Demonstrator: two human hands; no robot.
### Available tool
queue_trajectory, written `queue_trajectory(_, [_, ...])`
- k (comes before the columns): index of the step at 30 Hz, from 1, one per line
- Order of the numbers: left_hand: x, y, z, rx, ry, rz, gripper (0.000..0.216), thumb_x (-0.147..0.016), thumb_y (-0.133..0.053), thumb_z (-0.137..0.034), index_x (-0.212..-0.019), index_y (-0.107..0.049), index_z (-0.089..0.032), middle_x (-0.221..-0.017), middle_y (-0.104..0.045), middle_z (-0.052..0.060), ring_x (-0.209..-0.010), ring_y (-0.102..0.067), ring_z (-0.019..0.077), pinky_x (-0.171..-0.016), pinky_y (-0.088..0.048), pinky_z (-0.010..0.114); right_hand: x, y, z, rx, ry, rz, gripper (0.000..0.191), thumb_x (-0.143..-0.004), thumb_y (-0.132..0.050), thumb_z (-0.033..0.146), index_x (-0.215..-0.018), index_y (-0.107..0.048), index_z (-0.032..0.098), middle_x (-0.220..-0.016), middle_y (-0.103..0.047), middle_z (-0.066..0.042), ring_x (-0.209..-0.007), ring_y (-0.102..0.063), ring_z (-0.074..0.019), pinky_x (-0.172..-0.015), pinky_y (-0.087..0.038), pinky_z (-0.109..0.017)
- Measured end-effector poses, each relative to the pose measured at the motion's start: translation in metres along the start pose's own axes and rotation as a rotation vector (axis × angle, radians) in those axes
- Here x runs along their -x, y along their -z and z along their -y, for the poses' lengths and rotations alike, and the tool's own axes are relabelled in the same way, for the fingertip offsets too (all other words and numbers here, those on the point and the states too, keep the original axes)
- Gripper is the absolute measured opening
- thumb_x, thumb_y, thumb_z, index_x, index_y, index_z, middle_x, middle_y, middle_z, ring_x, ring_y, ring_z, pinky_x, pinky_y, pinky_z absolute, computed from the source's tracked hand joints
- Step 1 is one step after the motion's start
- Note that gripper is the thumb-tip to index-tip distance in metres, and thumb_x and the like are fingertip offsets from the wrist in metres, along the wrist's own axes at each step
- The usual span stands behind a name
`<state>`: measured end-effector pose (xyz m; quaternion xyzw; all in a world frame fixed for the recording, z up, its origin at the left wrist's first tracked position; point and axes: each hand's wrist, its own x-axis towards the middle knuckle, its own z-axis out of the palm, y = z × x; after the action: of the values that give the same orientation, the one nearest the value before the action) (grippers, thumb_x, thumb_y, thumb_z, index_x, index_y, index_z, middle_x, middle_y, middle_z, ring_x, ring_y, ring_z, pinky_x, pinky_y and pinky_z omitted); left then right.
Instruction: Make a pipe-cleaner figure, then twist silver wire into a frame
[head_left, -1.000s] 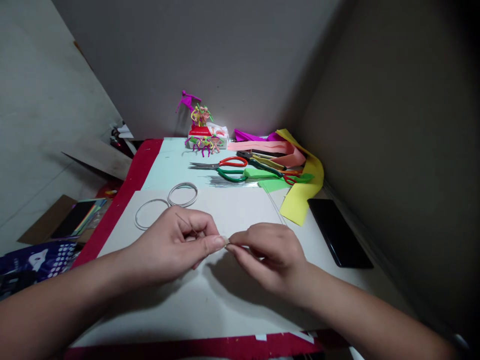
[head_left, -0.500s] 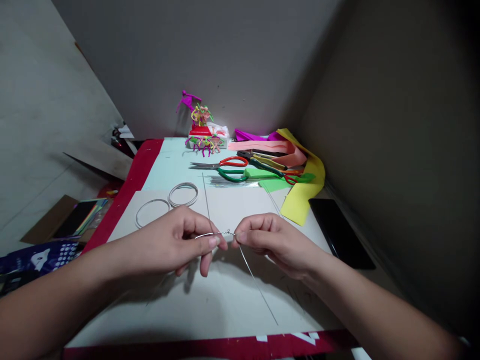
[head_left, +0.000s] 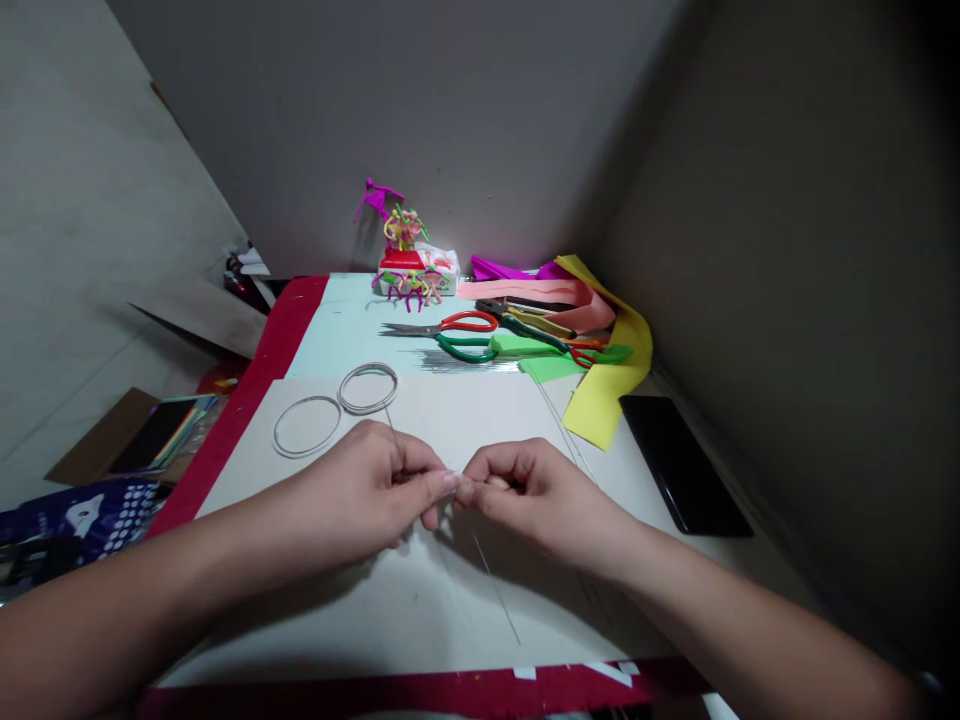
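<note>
My left hand (head_left: 397,490) and my right hand (head_left: 525,495) meet above the board, their fingertips pinched together on a thin metal wire (head_left: 495,588). One end of this wire slants down and to the right below my hands. Another thin length rises behind my left hand toward the coils. The pinched stretch of wire is hidden by my fingers. Beyond my left hand lie two wire coils, a thicker one (head_left: 368,410) and a thinner one (head_left: 277,440).
Scissors (head_left: 469,321), pliers (head_left: 536,333) and several cut wires (head_left: 465,362) lie behind my hands. A yellow strip (head_left: 596,410) and a black phone (head_left: 684,465) are at the right. Small colourful wire figures (head_left: 409,285) stand by a box (head_left: 446,268) at the back.
My hands have come together, so the twisted stretch of wire between them is now covered by fingers. The wire's lower end has swung slightly left.
</note>
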<state>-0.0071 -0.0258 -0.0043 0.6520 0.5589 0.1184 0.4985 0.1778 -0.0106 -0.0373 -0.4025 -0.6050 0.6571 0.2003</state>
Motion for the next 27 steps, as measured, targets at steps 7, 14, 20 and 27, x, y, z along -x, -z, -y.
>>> queue_trajectory(7, [0.006,0.001,-0.006,0.099,0.021,-0.033,0.036,-0.083,-0.047,-0.035,-0.053,-0.057,-0.017,-0.041,-0.052,-0.001,-0.039,-0.042,0.0097,-0.043,-0.035,0.021,0.007,-0.005,0.001,-0.048,0.053,0.004,0.021,-0.076,-0.065,0.036,-0.075,-0.06,0.016,-0.048,-0.031,0.009,-0.043,-0.023,-0.0044,-0.041,-0.017,-0.02])
queue_trajectory(14, [0.003,0.014,-0.004,0.325,0.005,0.204,0.029,-0.082,-0.053,-0.036,-0.062,-0.062,-0.016,-0.039,-0.051,-0.004,-0.037,-0.042,0.0077,-0.048,-0.038,0.02,0.01,-0.006,-0.011,0.496,0.605,-0.241,0.012,-0.084,-0.054,0.02,-0.083,-0.066,0.017,-0.059,-0.057,0.0,-0.049,-0.041,-0.0079,-0.049,-0.032,-0.022])
queue_trajectory(20, [0.004,0.01,-0.005,0.266,-0.029,0.104,0.031,-0.085,-0.048,-0.035,-0.064,-0.062,-0.017,-0.037,-0.048,-0.005,-0.037,-0.039,0.0073,-0.046,-0.037,0.019,0.009,-0.005,-0.015,0.651,0.787,-0.368,0.014,-0.084,-0.054,0.015,-0.095,-0.061,0.017,-0.057,-0.049,0.003,-0.05,-0.04,-0.0086,-0.051,-0.03,-0.024])
queue_trajectory(27, [0.006,-0.003,-0.002,-0.061,-0.164,-0.262,0.033,-0.085,-0.046,-0.035,-0.061,-0.06,-0.018,-0.041,-0.045,-0.005,-0.039,-0.04,0.0088,-0.04,-0.028,0.021,0.005,-0.001,0.007,-0.108,0.072,-0.02,0.026,-0.083,-0.057,0.037,-0.074,-0.061,0.013,-0.053,-0.035,0.006,-0.048,-0.027,-0.0058,-0.044,-0.019,-0.021])
